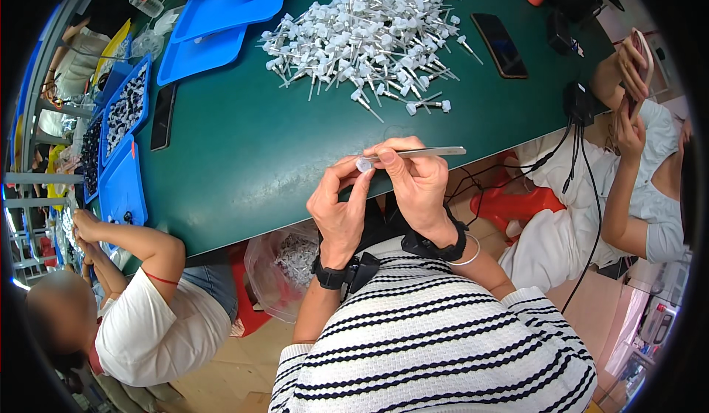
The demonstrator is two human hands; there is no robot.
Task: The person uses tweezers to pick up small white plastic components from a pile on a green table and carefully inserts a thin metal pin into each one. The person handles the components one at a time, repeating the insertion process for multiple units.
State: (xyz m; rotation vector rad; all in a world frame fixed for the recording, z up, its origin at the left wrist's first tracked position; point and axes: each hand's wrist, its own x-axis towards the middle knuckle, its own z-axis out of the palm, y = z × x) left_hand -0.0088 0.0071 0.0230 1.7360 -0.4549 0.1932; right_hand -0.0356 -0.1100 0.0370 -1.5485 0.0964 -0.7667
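Note:
My left hand (341, 202) is closed, pinching a small round white plastic pump head (364, 165) between thumb and fingertips. My right hand (418, 184) grips a pair of metal tweezers (436, 152); their narrow end reaches toward the piece, and whether it touches cannot be made out. Both hands meet over the front edge of the green table (295, 155). Beyond them lies a big heap of white pump heads with thin tubes (369, 40). Two loose pump heads (428, 107) lie at the heap's near side.
Blue trays (203, 57) stand at the far left, with a tray of small dark-and-white parts (125, 110) beside them. One phone (163, 116) lies left, another (499, 46) right. Black cables (580, 136) hang off the right edge. A plastic bag (275, 262) sits below. Co-workers flank me.

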